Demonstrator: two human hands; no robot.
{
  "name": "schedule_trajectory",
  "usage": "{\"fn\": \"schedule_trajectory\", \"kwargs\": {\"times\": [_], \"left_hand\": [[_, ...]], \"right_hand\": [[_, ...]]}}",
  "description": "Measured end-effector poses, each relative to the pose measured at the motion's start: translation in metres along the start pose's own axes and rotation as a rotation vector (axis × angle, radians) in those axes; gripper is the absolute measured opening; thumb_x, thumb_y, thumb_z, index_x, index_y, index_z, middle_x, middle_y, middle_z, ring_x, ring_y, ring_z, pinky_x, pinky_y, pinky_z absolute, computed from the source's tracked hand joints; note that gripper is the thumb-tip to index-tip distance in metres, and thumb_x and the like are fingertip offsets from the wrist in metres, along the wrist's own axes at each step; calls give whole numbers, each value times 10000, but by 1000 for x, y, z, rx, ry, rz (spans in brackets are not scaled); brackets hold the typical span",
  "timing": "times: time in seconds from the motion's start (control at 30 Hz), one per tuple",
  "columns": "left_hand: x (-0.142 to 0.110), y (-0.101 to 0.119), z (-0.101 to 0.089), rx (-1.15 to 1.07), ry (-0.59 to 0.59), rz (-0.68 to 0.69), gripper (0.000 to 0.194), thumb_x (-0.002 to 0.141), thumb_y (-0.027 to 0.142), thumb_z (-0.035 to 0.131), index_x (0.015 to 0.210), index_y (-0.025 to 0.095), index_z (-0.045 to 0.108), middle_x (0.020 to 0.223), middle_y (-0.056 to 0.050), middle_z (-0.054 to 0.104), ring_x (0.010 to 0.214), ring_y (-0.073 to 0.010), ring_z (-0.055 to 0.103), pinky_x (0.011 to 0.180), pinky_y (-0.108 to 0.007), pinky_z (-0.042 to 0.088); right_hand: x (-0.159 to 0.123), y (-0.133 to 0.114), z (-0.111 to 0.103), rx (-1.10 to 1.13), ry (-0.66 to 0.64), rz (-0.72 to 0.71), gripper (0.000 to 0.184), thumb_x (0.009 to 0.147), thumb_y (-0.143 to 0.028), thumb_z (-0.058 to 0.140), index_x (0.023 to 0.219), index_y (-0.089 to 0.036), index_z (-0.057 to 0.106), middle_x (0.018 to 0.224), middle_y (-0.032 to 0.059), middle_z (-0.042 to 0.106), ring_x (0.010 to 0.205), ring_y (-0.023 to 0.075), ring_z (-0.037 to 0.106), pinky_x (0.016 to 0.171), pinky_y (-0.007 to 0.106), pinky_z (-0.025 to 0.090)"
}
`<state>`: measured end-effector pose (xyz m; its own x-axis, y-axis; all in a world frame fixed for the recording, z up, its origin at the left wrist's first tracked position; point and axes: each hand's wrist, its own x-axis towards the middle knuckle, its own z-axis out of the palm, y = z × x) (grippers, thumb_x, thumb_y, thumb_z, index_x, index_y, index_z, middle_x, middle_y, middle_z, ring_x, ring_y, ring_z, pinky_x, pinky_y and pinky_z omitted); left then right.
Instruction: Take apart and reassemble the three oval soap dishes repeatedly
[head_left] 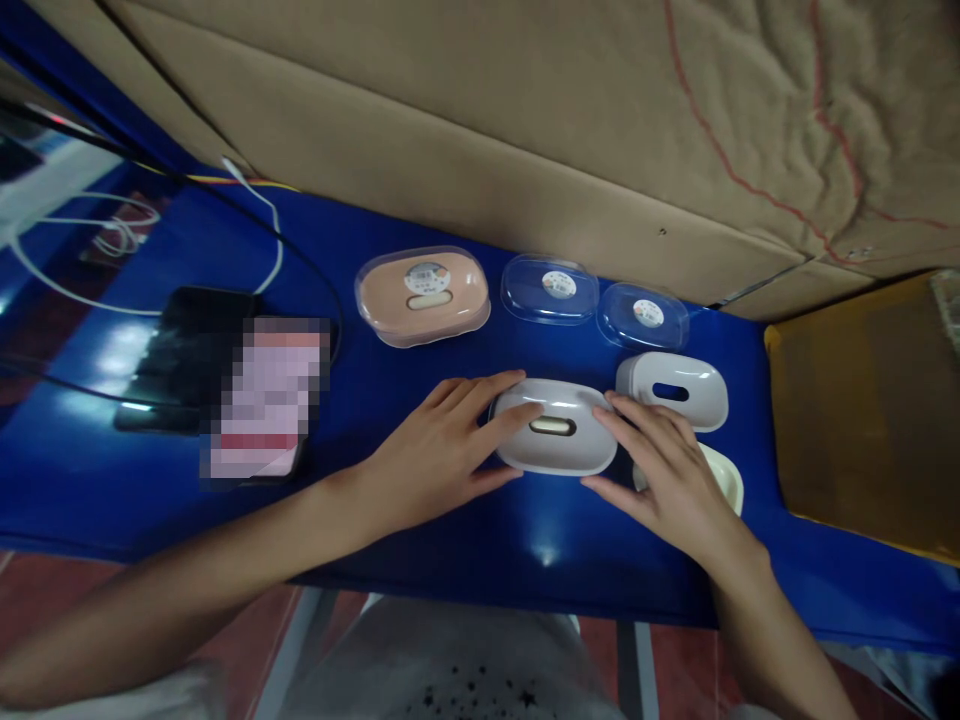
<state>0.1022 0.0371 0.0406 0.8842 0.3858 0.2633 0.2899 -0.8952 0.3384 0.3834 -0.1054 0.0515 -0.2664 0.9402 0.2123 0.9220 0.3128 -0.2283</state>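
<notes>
On the blue tabletop in front of me lies a pale grey oval soap dish [555,455] with a slot in its middle; a cream-coloured piece shows through the slot. My left hand [457,440] grips its left end, fingertips on the far rim and inside, thumb at the near edge. From the right, my right hand [664,455] holds the other end with fingers over the rim and thumb at the near side. Just behind that hand sits a second whitish slotted dish [701,390]. A cream dish [727,478] is mostly hidden by my right hand.
At the back are a pink soap box [390,300] under a clear lid and two clear lids [517,290] [645,340] with round labels. A phone [270,400], a black device [180,350] and cables lie left. A brown taped box [862,420] stands right; brown sheeting [450,120] rises behind.
</notes>
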Motion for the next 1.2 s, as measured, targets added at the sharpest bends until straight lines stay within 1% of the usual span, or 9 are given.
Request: {"fn": "schedule_trajectory", "kwargs": {"times": [0.17, 0.4, 0.5, 0.6, 0.73, 0.83, 0.97, 1.1, 1.2], "left_hand": [[-2, 0, -1, 30, 8, 65, 567, 975, 272, 762, 1477, 175, 516, 1615, -263, 525, 1343, -385, 659, 1050, -532, 570], [-2, 0, -6, 74, -30, 73, 560, 980, 306, 764, 1475, 185, 531, 1604, -252, 543, 1312, -372, 679, 1054, -527, 559], [-1, 1, -8, 80, -49, 77, 578, 981, 308, 763, 1494, 186, 527, 1610, -249, 534, 1308, -377, 676, 1059, -536, 555], [-1, 1, -7, 110, -85, 72, 629, 955, 292, 800, 1509, 201, 518, 1608, -244, 532, 1334, -377, 657, 1071, -532, 548], [-2, 0, -5, 138, -106, 67, 709, 914, 284, 847, 1524, 202, 494, 1594, -258, 535, 1343, -394, 648, 1055, -533, 552], [-2, -1, -4, 92, -80, 58, 663, 967, 323, 790, 1537, 196, 477, 1615, -257, 517, 1363, -383, 640, 1080, -539, 536], [-2, -3, -3, 48, -60, 36, 580, 1026, 354, 710, 1538, 202, 483, 1642, -238, 502, 1379, -363, 634, 1114, -539, 512], [-1, -3, -2, 47, -76, 33, 570, 1020, 350, 713, 1531, 203, 505, 1638, -237, 510, 1376, -374, 637, 1110, -542, 512], [-1, -3, -2, 44, -79, 30, 581, 1017, 360, 720, 1540, 216, 511, 1642, -226, 511, 1370, -375, 642, 1112, -539, 513]], "right_hand": [[0, -2, -2, 25, 15, -22, 807, 998, -414, 768, 1686, -245, 380, 1531, 196, 632, 1367, 358, 641, 1117, 548, 486], [3, -3, -6, 22, -20, -54, 736, 997, -385, 771, 1633, -202, 449, 1520, 218, 631, 1347, 369, 648, 1085, 538, 486], [3, -4, -6, 14, -22, -56, 759, 998, -394, 766, 1652, -218, 424, 1527, 213, 626, 1334, 379, 652, 1077, 548, 489], [3, -7, -3, -31, -58, -55, 778, 1010, -409, 744, 1679, -242, 384, 1539, 212, 616, 1319, 394, 652, 1049, 558, 503], [4, -10, 2, -87, -100, -51, 768, 1025, -382, 715, 1694, -250, 361, 1588, 232, 566, 1355, 430, 614, 1048, 587, 500], [3, -9, 1, -50, -70, -43, 778, 1023, -376, 720, 1696, -244, 352, 1615, 223, 551, 1367, 414, 611, 1060, 569, 493], [3, -7, -2, -17, -33, -5, 799, 1020, -381, 725, 1707, -282, 328, 1634, 187, 550, 1370, 392, 618, 1082, 552, 481], [3, -6, -1, -8, -73, 3, 822, 1027, -391, 709, 1725, -301, 284, 1650, 176, 538, 1381, 396, 613, 1101, 566, 471], [3, -7, 0, -10, -73, 5, 826, 1026, -400, 708, 1726, -307, 280, 1650, 171, 539, 1381, 396, 613, 1107, 571, 467]]}}
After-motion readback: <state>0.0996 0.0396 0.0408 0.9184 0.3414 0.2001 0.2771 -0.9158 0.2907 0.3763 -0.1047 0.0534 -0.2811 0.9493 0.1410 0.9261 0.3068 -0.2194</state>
